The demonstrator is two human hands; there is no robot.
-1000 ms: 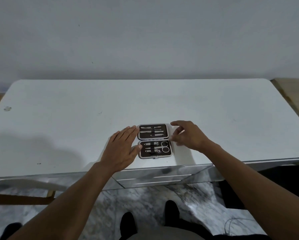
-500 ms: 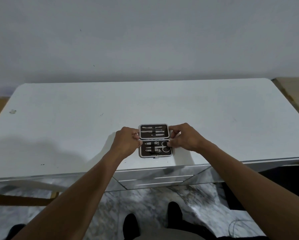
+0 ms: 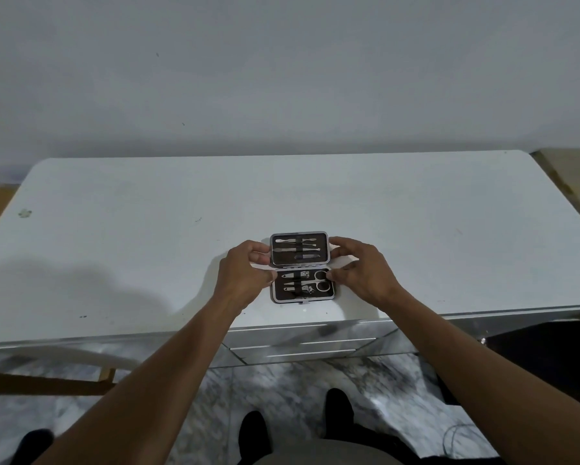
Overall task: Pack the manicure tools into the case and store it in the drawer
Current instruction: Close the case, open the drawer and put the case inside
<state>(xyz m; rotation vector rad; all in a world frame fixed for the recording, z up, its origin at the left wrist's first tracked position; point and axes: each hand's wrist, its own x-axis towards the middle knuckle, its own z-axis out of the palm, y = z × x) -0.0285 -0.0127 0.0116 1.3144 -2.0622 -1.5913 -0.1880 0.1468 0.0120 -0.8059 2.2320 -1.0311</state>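
A small manicure case (image 3: 301, 267) lies open near the front edge of the white tabletop (image 3: 147, 250). Its dark lining holds several silver tools, among them scissors (image 3: 319, 280) in the near half. The far half (image 3: 299, 249) of the case is tilted up a little off the table. My left hand (image 3: 245, 273) pinches the case's left edge at the hinge line, and my right hand (image 3: 362, 273) pinches the right edge, fingers on the far half and thumb on the near half.
Mirrored drawer fronts (image 3: 302, 347) sit just below the table's front edge, under the case. A wall stands behind the table. Marble floor and my feet (image 3: 255, 434) show below. A wooden frame piece (image 3: 47, 380) lies at the lower left.
Both hands moved in from beside the case and took hold of its side edges. The far half has begun to lift off the table.
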